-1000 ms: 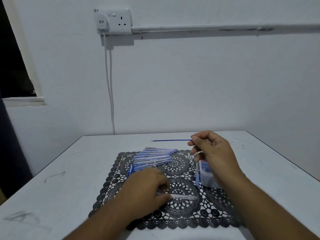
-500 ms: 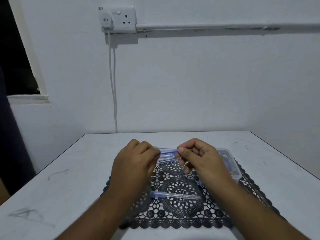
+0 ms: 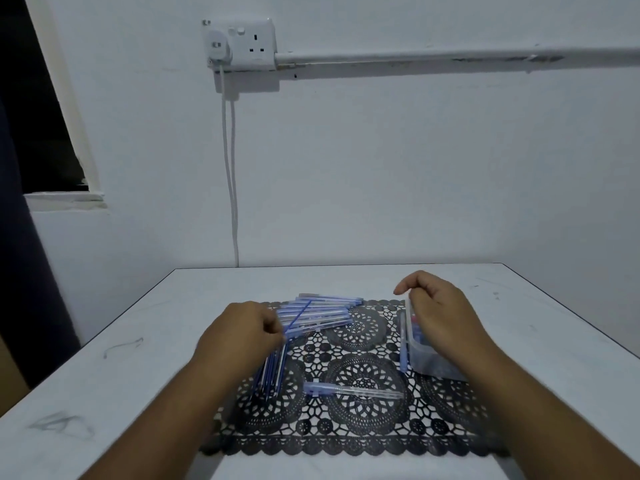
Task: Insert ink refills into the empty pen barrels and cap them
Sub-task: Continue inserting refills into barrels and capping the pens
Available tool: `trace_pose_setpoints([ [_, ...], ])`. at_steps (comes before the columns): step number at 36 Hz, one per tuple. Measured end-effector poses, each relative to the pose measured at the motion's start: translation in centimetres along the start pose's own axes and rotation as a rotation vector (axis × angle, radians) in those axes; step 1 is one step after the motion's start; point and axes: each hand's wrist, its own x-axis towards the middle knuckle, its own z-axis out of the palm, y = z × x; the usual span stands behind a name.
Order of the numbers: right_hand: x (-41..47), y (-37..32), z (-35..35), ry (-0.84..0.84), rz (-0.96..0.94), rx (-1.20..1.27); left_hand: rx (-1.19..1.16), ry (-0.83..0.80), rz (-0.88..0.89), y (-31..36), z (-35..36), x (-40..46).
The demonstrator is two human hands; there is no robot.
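Thin blue ink refill [image 3: 298,319] was pinched by the left hand [image 3: 242,336]; the right hand [image 3: 441,315] hung loosely curled, grip released, over the clear plastic box [image 3: 420,358].

Just one view here, a head cam with a wide lens. It sat above the near edge of the worktop [image 3: 104,375], faced forward and tilted down a bit. The wall [image 3: 415,168] with the socket [image 3: 242,43] filled the top half, while both forearms came in from the bottom, close to the lens. The mat [image 3: 346,427] sat low and centre.
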Motion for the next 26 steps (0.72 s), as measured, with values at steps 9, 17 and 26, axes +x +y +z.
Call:
trace_pose_setpoints([
  [9, 1.9, 1.7, -3.0, -0.108, 0.235, -0.994, 0.087, -0.241, -0.120, -1.0, -0.7, 0.2],
  [17, 2.8, 0.8, -2.0, -0.223, 0.213, -1.262, 0.179, -0.224, -0.229, -2.1, -0.5, 0.8],
  [26, 3.0, 0.6, -1.2, -0.321, 0.185, -1.324, 0.184, -0.096, -0.227, -2.3, 0.9, 1.1],
])
